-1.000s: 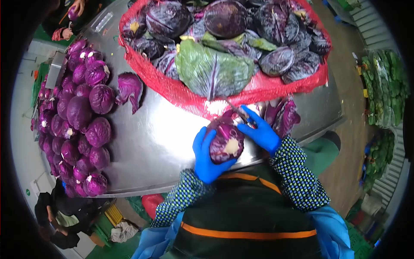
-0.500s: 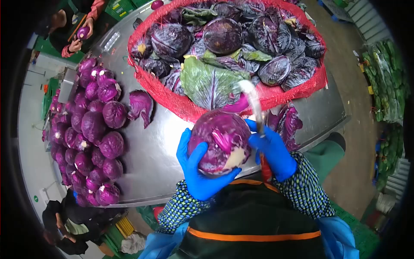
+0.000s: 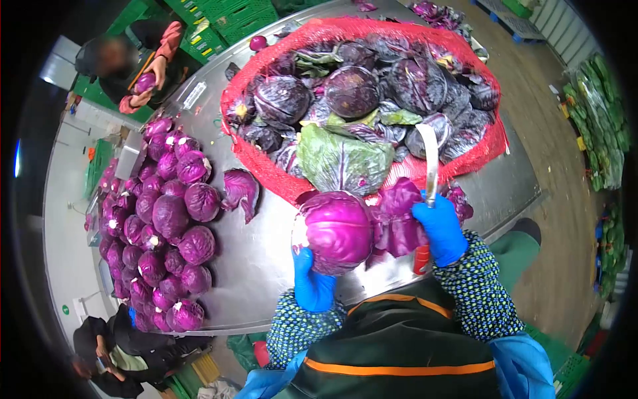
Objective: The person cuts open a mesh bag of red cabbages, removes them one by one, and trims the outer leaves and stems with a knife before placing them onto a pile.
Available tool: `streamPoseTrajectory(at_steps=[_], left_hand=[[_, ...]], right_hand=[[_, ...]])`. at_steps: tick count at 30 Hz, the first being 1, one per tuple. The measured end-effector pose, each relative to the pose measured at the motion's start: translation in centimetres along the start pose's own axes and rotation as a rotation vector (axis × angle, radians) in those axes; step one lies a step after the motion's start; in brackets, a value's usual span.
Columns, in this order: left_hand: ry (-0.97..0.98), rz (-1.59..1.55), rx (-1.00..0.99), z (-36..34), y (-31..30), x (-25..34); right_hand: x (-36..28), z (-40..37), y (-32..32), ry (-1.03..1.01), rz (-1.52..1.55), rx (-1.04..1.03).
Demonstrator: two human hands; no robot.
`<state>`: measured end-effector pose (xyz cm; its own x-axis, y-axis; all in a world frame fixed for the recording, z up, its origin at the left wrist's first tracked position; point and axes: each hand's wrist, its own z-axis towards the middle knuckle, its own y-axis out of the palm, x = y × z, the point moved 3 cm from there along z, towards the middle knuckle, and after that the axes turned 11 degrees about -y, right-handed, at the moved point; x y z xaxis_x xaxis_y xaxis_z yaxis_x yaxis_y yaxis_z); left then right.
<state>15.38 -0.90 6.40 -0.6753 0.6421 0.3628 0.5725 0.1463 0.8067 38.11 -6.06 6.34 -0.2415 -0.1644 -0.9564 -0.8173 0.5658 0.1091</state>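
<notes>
My left hand [image 3: 313, 286], in a blue glove, grips a large red cabbage [image 3: 337, 233] from below and the left side. The cabbage shows a smooth, shiny purple face. In my gloved right hand [image 3: 442, 229] is a knife [image 3: 431, 159], its curved blade pointing up and its red handle end showing below the fist. A loose outer leaf [image 3: 399, 219] spreads between the cabbage and my right hand, its edge right at the fingers. Just beyond the cabbage lies an open red net sack [image 3: 256, 166] full of dark, untrimmed cabbages.
A big pile of shiny red cabbages [image 3: 169, 216] covers the left of the metal table [image 3: 242, 279]. One torn leaf [image 3: 240, 191] lies beside it. A person [image 3: 156, 66] at the far left holds a cabbage; another person [image 3: 113, 352] is at lower left. Green crates [image 3: 232, 16] stand behind.
The cabbage has turned to show a smooth purple side. An outer leaf now stretches from it towards my right hand, which has moved right with the knife. The view has shifted slightly.
</notes>
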Motion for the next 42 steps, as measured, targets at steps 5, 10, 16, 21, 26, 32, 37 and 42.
streamPoseTrajectory(at_steps=[5, 10, 16, 21, 26, 32, 37, 42], left_hand=[[-0.403, -0.263, -0.075, 0.3, 0.9, -0.9], [-0.367, -0.425, -0.287, 1.0, 1.1, -1.0], [-0.088, -0.014, -0.250, -0.2, 0.1, 0.9], [-0.028, 0.176, -0.228, -0.2, 0.4, 1.9], [-0.556, -0.210, 0.022, 1.8, 2.2, 1.3], [0.196, 0.956, -0.188, 0.4, -0.7, -2.0], [0.003, 0.765, -0.071, 0.5, -2.5, -3.3], [0.020, 1.050, -0.167, 4.1, -6.3, -3.4]], right_hand=[[0.8, 3.5, -3.0, -0.109, -0.022, 0.071], [-5.1, 1.2, 1.3, -0.524, -0.263, -0.065], [-8.1, -0.2, 6.6, -0.541, -0.340, -0.477], [-5.6, 1.2, 4.4, -0.328, -0.279, -0.267], [-4.4, 1.3, 1.8, 0.082, 0.022, -0.256], [-0.6, -3.7, 3.0, -0.045, 0.131, -0.389], [6.2, -4.4, -0.6, -0.231, -0.068, -0.289], [7.0, -3.4, -4.4, -0.456, -0.774, -0.121]])
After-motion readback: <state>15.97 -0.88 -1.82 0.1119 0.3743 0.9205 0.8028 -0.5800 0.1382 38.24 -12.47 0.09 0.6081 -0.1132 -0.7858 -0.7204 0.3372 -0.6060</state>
